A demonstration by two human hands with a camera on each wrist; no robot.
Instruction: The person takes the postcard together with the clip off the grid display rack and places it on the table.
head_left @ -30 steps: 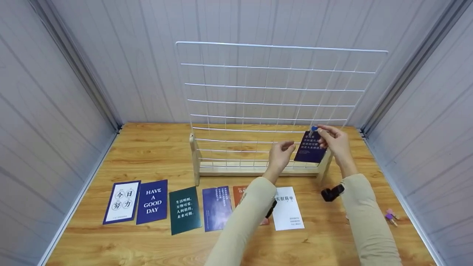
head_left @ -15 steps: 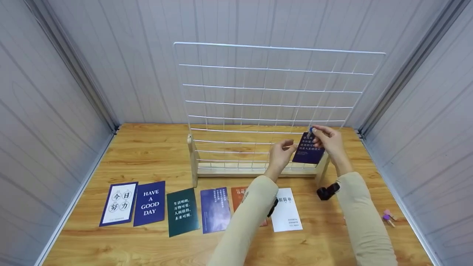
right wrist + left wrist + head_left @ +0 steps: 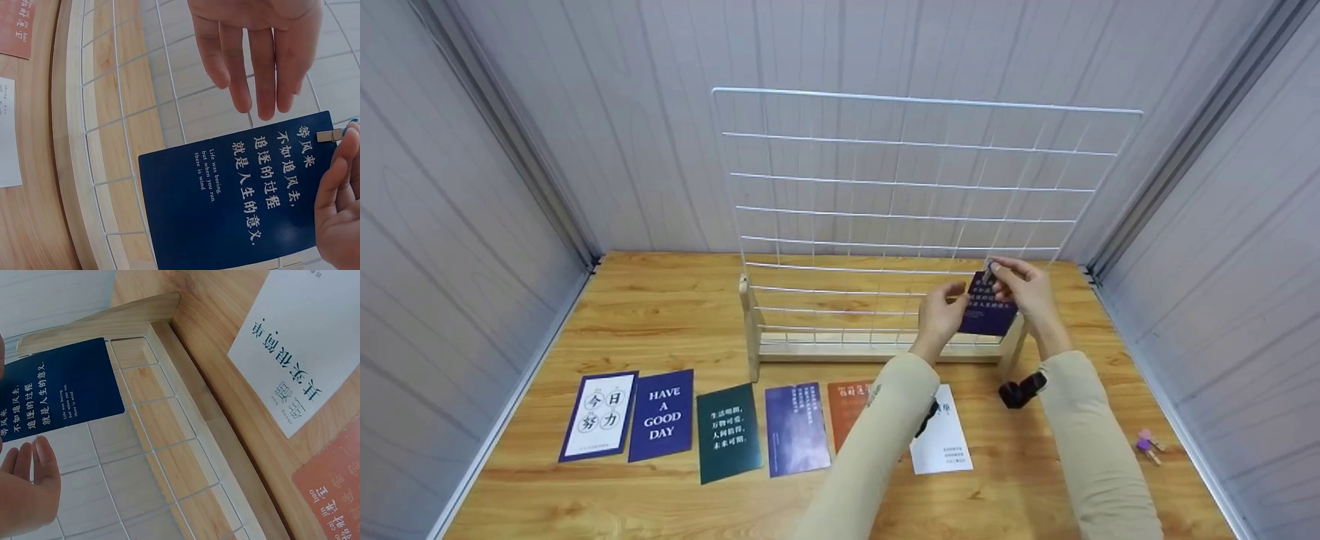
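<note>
A dark blue card point(image 3: 987, 322) with white lettering hangs against the lower right of a white wire grid point(image 3: 926, 99). At its top edge, a small wooden clothespin point(image 3: 331, 135) with a blue top is pinched between the thumb and fingers of my right hand point(image 3: 1031, 292). That hand covers the card's upper right part in the head view. My left hand point(image 3: 939, 315) is beside the card's left edge, fingers extended and relaxed, holding nothing. In the left wrist view its fingertips point(image 3: 40, 444) are right at the card's edge.
A wooden stand point(image 3: 847, 355) supports the grid. In front lie a white-and-blue card point(image 3: 600, 416), a HAVE A GOOD DAY card point(image 3: 661, 416), a green card point(image 3: 729, 435), a purple card point(image 3: 797, 431), an orange card point(image 3: 847, 405) and a white card point(image 3: 949, 442). Purple and pink clothespins point(image 3: 1145, 442) lie right.
My left hand has shifted right, up to the card's left edge. My right hand has moved slightly left with the clothespin and the card.
</note>
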